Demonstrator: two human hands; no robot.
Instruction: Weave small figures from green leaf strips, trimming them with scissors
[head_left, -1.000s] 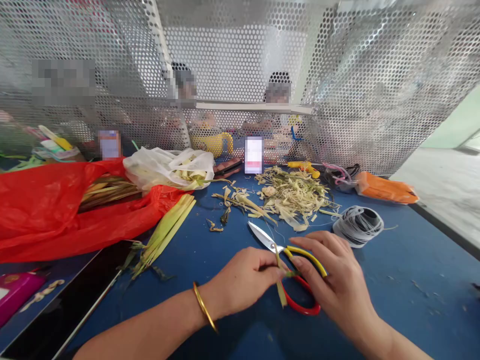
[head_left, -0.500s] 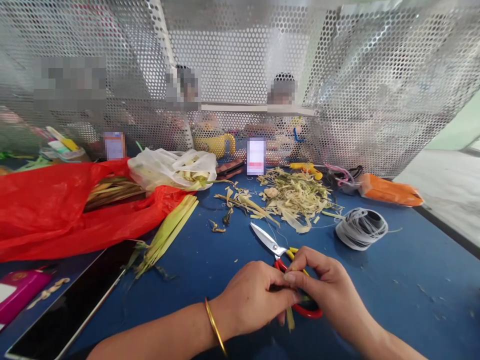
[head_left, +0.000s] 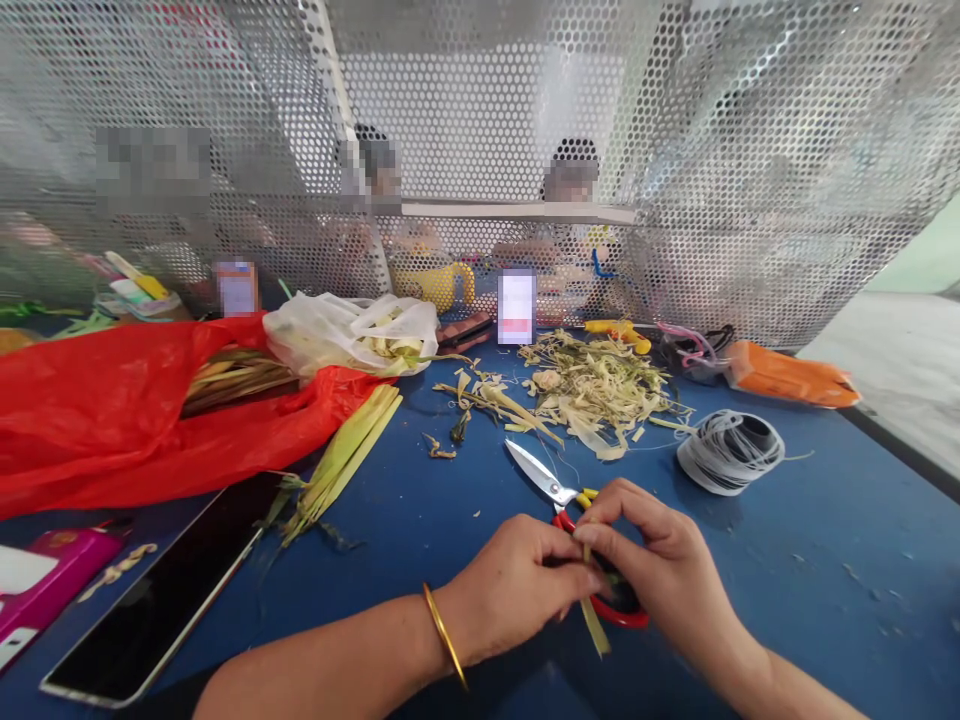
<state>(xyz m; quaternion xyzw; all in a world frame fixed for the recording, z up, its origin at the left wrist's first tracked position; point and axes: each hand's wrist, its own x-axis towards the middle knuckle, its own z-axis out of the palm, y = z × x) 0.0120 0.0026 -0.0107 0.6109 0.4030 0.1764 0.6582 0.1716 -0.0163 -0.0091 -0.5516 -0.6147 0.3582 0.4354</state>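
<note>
From my end: L hand [head_left: 517,575] has its grip closed on a leaf strip [head_left: 596,632], thumb on top, tail end hanging down below. R hand [head_left: 664,560] pinches thumb to forefinger at what looks like the strip's upper part, so both grips are narrow. I'd guess 2 hold pts steady such a thin piece, tho fingers hide what's b/w them.

Strip sits just over the scissors [head_left: 534,470], near the red handle. I read those as parked for quick reach: blades together, pointing away from me, handles under the hands. Can't tell if a finger touches them.

On the table [head_left: 420,550], scraps [head_left: 600,390] are heaped past the blades, prob. to stay apart from the leaf bundle [head_left: 345,460], which lies L beside the red bag [head_left: 135,400], handy for L. String spool [head_left: 727,460] is on R's side. Upright phone [head_left: 517,305] at back faces me, prob. for viewing.
</note>
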